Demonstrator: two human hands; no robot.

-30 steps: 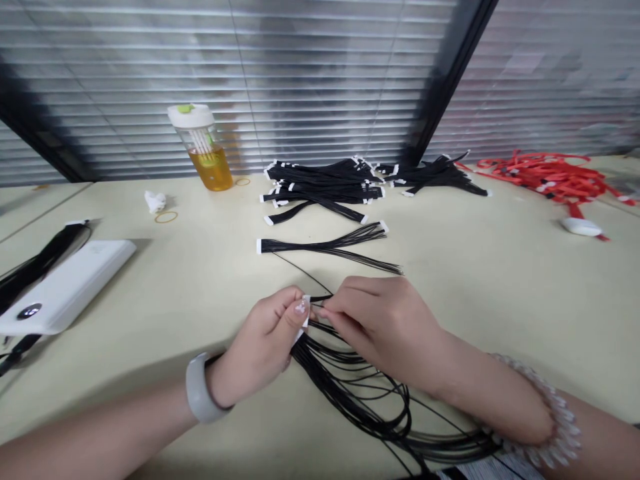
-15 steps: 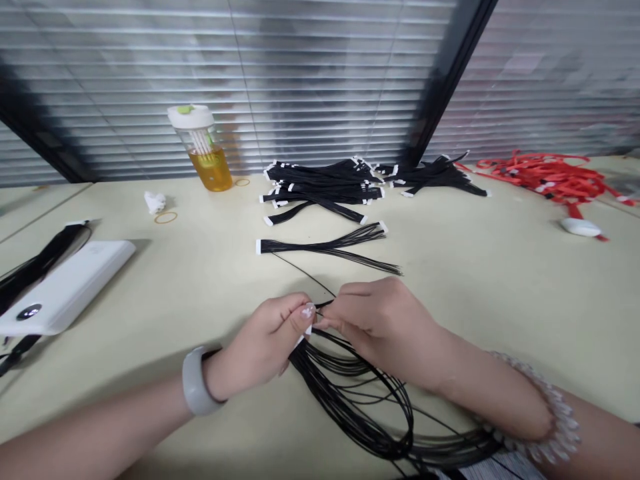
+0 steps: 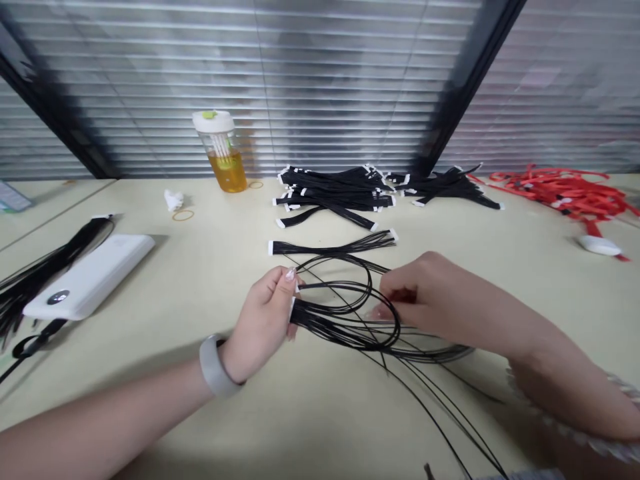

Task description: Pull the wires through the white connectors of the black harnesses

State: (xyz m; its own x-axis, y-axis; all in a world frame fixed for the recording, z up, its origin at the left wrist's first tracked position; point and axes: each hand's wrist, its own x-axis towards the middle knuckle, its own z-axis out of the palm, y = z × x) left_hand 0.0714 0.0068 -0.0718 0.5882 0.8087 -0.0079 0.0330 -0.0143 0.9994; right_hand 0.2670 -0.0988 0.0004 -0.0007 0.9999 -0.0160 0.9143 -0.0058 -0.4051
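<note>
Left hand [image 3: 265,308] clamped on white plastic connector [image 3: 292,309], thin black looped wires [image 3: 340,333] trailing right; right hand [image 3: 425,293] among wires, pinch can't tell. Likely wire-sorting; next move needs steady connector.

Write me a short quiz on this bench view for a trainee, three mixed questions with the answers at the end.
1. Pick one. The left hand holds:
A. a red strip
B. white connectors with black wires
C. a rubber band

2. True or false: the bottle has amber liquid in it.

3. In a few words: where is the white device relative to the left hand?

Key:
1. B.
2. True.
3. To its left, on the table.
</note>
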